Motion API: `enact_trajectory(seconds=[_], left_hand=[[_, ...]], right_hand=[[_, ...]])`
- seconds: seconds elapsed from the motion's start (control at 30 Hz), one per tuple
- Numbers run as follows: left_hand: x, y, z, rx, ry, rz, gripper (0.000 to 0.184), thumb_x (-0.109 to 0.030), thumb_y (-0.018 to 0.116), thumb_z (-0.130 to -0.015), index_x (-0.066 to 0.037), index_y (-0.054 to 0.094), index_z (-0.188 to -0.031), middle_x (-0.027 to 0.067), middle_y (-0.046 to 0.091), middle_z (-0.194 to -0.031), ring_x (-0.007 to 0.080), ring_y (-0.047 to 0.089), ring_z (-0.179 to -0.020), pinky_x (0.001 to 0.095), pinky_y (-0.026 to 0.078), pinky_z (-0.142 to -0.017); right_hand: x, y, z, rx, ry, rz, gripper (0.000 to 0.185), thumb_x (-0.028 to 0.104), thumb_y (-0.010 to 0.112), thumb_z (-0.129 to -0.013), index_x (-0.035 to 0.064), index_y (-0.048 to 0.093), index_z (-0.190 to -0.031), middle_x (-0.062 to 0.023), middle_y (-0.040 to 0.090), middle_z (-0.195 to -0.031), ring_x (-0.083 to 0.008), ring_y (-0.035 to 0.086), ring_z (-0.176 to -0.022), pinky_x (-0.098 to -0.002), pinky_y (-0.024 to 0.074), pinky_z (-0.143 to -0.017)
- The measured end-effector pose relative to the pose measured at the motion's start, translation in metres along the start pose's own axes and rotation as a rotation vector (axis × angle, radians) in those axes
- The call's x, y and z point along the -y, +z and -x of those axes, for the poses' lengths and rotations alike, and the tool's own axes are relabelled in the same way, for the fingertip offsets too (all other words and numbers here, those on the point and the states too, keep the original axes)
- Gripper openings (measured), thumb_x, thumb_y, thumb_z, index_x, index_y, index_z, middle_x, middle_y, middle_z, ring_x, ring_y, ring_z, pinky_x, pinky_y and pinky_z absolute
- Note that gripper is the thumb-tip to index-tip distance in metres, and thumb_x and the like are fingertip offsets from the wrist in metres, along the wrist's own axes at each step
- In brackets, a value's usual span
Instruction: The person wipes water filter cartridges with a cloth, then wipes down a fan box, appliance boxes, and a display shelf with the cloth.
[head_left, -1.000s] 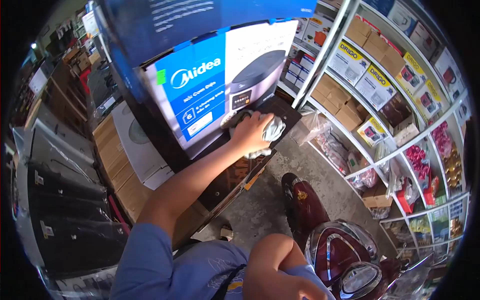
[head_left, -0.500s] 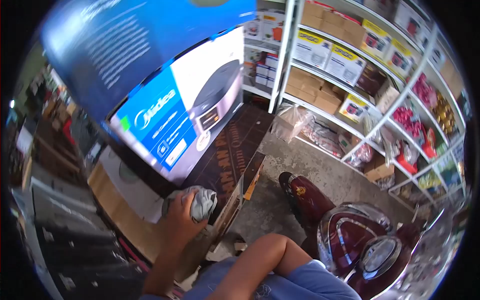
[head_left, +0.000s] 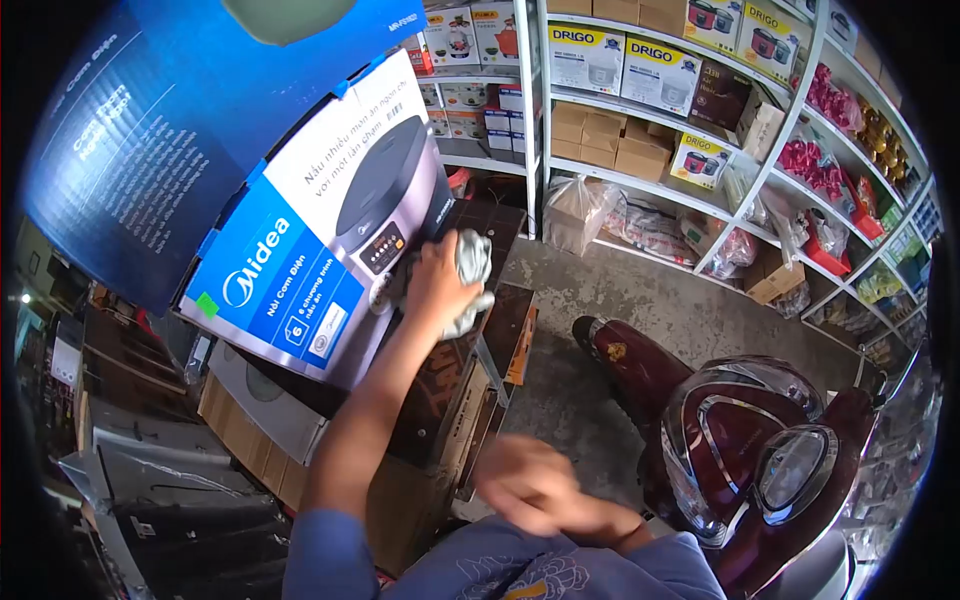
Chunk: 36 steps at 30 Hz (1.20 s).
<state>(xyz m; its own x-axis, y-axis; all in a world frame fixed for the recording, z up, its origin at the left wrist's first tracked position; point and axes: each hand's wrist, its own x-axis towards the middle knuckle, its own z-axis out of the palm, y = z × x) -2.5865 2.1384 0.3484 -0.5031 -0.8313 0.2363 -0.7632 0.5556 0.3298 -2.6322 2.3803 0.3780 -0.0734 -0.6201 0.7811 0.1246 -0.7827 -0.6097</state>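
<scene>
My left hand (head_left: 441, 288) is closed on a crumpled grey-white cloth (head_left: 474, 262). It is at the near right lower corner of a large blue and white Midea rice cooker box (head_left: 262, 262), over a dark brown box top with orange lettering (head_left: 425, 405). Whether the cloth presses on that top or hangs just above it I cannot tell. Low in front of my body, my right hand (head_left: 525, 485) is smeared by motion. Its fingers do not show clearly, and no held object is visible there.
A dark red motorbike (head_left: 730, 450) stands on the concrete floor (head_left: 560, 380) to my right. White shelves (head_left: 690, 207) behind it hold several boxed appliances and plastic bags. At left lie dark plastic-wrapped panels (head_left: 190, 500) and cardboard (head_left: 250, 430).
My left hand has moved away from me and rightward with the cloth, along the lettered box top. My right hand has come into view in front of my body. The view has shifted.
</scene>
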Motion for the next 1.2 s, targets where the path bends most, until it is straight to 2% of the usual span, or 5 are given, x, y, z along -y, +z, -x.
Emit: enact_trajectory(seconds=[0.13,0.23,0.7,1.13,1.2], left_hand=[[-0.003,0.025,-0.070,-0.034,0.012,0.056,0.074,-0.025,0.070,-0.062,-0.014,0.030,-0.124,0.0216,0.042,-0.110,0.0405,0.051,-0.092,0.0461,0.045,-0.076],[-0.007,0.047,-0.104,-0.122,0.044,0.029,0.075,-0.027,0.069,-0.063,-0.020,0.030,-0.126,0.0200,0.041,-0.113,0.0399,0.050,-0.094,0.0460,0.045,-0.076],[0.023,0.003,0.026,-0.171,0.180,0.056,0.067,-0.022,0.069,-0.059,-0.014,0.039,-0.118,0.0187,0.046,-0.105,0.0380,0.052,-0.087,0.0439,0.045,-0.074],[0.041,-0.063,0.196,-0.269,-0.059,0.110,0.063,-0.016,0.069,-0.057,-0.017,0.045,-0.115,0.0123,0.046,-0.102,0.0339,0.051,-0.084,0.0402,0.046,-0.070],[0.039,-0.074,0.212,-0.104,-0.173,0.147,0.070,-0.018,0.072,-0.059,-0.015,0.040,-0.121,0.0151,0.042,-0.110,0.0350,0.045,-0.103,0.0427,0.039,-0.086]], right_hand=[[-0.085,0.023,0.030,0.223,0.227,0.652,0.034,0.020,0.062,-0.070,0.0031,0.053,-0.097,-0.0114,0.047,-0.110,-0.0305,0.040,-0.110,-0.0442,0.0316,-0.093],[-0.113,0.028,0.052,0.229,0.219,0.736,0.040,0.027,0.058,-0.073,0.0050,0.052,-0.105,-0.0127,0.043,-0.115,-0.0312,0.035,-0.116,-0.0476,0.0233,-0.099],[-0.160,0.030,0.082,0.139,0.017,0.762,0.048,0.048,0.049,-0.076,0.0135,0.054,-0.109,-0.0073,0.047,-0.117,-0.0318,0.033,-0.117,-0.0613,0.0121,-0.096],[-0.132,0.011,0.062,0.367,0.061,0.661,0.035,0.014,0.062,-0.067,0.0059,0.057,-0.100,-0.0102,0.049,-0.116,-0.0308,0.033,-0.118,-0.0481,0.0236,-0.095],[-0.134,0.014,0.064,0.359,0.068,0.659,0.034,0.014,0.061,-0.067,0.0056,0.057,-0.100,-0.0099,0.049,-0.118,-0.0302,0.034,-0.118,-0.0476,0.0226,-0.095]])
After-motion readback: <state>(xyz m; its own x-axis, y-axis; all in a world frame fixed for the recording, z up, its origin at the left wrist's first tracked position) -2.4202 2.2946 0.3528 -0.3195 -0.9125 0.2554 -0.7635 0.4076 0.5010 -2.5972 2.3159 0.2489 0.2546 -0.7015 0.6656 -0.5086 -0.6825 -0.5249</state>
